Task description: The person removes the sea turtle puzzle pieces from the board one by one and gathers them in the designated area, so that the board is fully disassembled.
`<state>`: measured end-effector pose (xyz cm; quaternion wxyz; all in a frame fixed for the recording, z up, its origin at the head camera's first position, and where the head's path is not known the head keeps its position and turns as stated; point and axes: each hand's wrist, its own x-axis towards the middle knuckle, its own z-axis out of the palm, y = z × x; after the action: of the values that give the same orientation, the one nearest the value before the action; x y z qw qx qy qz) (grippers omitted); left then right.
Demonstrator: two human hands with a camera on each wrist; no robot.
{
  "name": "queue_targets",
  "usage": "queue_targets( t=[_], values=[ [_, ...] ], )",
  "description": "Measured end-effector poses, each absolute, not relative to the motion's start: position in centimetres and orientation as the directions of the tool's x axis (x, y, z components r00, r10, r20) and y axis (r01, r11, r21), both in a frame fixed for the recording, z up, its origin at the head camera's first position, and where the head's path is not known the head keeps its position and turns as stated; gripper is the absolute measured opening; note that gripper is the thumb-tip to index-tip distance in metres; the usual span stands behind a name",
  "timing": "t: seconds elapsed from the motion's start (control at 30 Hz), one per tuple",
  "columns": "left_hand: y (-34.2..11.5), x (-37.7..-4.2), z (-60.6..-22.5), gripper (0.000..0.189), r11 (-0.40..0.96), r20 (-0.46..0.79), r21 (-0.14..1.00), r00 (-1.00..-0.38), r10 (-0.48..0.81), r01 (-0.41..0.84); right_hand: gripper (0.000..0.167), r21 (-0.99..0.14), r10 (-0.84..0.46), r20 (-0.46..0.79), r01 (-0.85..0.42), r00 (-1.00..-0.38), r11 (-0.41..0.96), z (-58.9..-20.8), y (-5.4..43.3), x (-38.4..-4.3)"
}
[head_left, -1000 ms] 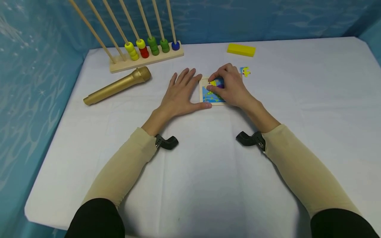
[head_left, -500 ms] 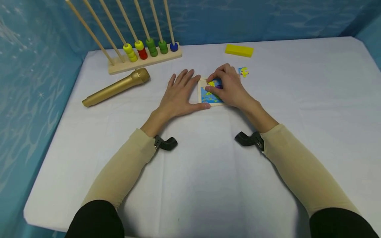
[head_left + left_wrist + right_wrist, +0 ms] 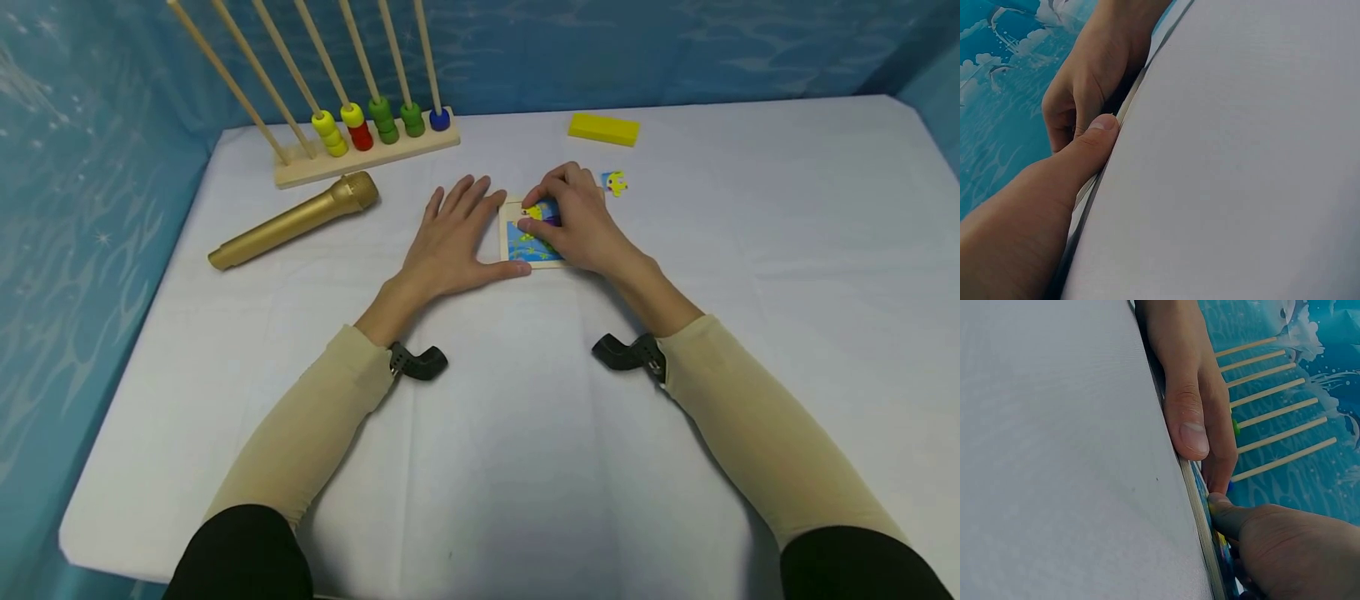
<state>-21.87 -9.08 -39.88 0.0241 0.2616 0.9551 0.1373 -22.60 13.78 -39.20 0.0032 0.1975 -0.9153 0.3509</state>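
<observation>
A small jigsaw puzzle in a pale wooden frame (image 3: 504, 237) lies flat on the white-covered table, showing a blue and yellow picture. My left hand (image 3: 450, 242) rests beside it with fingers spread, the thumb at its near edge and the index fingertip by its upper left corner. Over the board, my right hand (image 3: 583, 218) pinches a puzzle piece (image 3: 534, 212) with yellow on it between thumb and index finger; that hand covers the board's right part. In the right wrist view the thumb (image 3: 1221, 505) touches the picture side. A loose puzzle piece (image 3: 616, 183) with a yellow figure lies beyond the right hand.
A yellow block (image 3: 603, 129) lies near the table's far edge. At the back left stands a wooden bead rack (image 3: 300, 172) with tall rods and coloured beads. A gold microphone (image 3: 292, 221) lies in front of it. Blue patterned cloth (image 3: 675, 50) hangs behind.
</observation>
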Motion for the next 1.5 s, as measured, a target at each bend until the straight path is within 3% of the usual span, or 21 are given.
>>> queue_targets(
  t=[0.57,1.07,1.5],
  values=[
    [-8.5,-21.9,-40.3,0.109,0.829,0.039,0.259,-0.862,0.505,0.497,0.03,-0.702,-0.308,0.284,-0.416,-0.908,0.578,-39.8,14.6,-22.4],
    [-8.3,-21.9,-40.6,0.11,0.823,0.038,0.268,-0.859,0.51,0.5,0.022,-0.727,-0.249,0.292,-0.384,-0.923,0.57,-40.3,15.0,-22.5],
    [-8.9,-22.1,-40.2,0.109,0.83,0.033,0.258,-0.863,0.503,0.494,0.024,-0.682,-0.314,0.303,-0.435,-0.9,0.587,-40.0,14.5,-22.8]
  ],
)
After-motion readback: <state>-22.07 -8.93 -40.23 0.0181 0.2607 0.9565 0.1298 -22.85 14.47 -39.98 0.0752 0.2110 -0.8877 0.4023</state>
